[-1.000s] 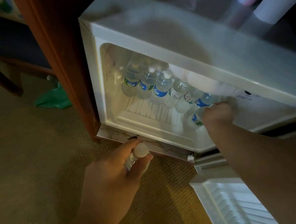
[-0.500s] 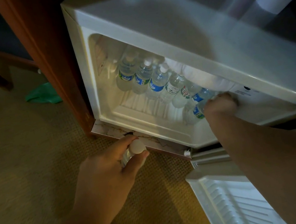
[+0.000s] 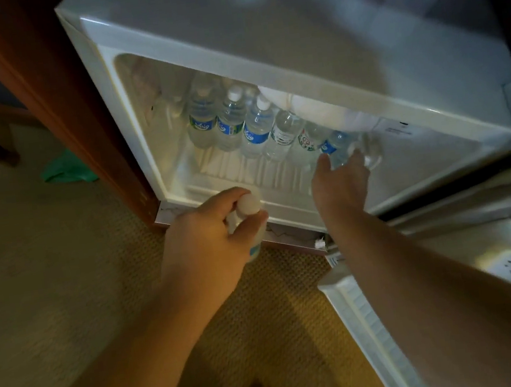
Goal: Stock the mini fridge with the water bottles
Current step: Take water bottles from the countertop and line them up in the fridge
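Carpeted floor (image 3: pixel 60 251) fronts the open mini fridge (image 3: pixel 261 46), where the right hand (image 3: pixel 338 179) has a wide grip at the row's end bottle (image 3: pixel 337 148) while the left hand (image 3: pixel 208 241) has a tight grip on a capped water bottle (image 3: pixel 249 205) at the sill

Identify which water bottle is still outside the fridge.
The bottle gripped near its white cap by the left hand, at the fridge's front lip; the others stand in a row inside.
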A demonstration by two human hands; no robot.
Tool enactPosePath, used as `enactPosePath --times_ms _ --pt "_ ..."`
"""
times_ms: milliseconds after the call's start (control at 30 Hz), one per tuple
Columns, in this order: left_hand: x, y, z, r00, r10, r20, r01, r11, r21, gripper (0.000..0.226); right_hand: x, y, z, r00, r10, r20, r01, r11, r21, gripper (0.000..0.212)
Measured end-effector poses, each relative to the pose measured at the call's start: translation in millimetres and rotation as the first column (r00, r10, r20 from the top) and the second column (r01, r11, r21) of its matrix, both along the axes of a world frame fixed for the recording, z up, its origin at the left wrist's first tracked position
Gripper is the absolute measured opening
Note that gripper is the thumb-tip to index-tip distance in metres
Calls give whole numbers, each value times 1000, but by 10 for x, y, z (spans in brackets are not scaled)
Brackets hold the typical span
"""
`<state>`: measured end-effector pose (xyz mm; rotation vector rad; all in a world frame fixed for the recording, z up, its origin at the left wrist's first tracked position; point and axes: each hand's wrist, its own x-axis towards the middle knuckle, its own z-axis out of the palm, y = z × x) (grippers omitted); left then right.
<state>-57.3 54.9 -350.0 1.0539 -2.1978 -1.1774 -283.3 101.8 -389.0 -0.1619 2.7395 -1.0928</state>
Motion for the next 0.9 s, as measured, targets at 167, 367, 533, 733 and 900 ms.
enactPosePath --times_ms 167,367,533,733,900 --pt "-420 -49 -39 1000 19 -11 -18 997 79 20 587 437 -11 985 160 68 -153 983 -101 64" --pt "-993 -115 -207 995 -99 -2 99 994 -45 23 1077 1079 -1 956 257 142 -246 965 -87 67" --pt "-1333 -169 -387 968 -249 12 249 967 -53 28 1206 1400 -60 929 326 177 -330 944 -6 68" --pt "-1708 -188 -524 953 -297 50 300 953 -47 32 1143 1607 -20 909 377 178 -395 915 81 76" --pt "-1987 -292 -642 958 -239 159 251 966 -62 29 1098 1575 15 875 465 139 -478 875 82 73"
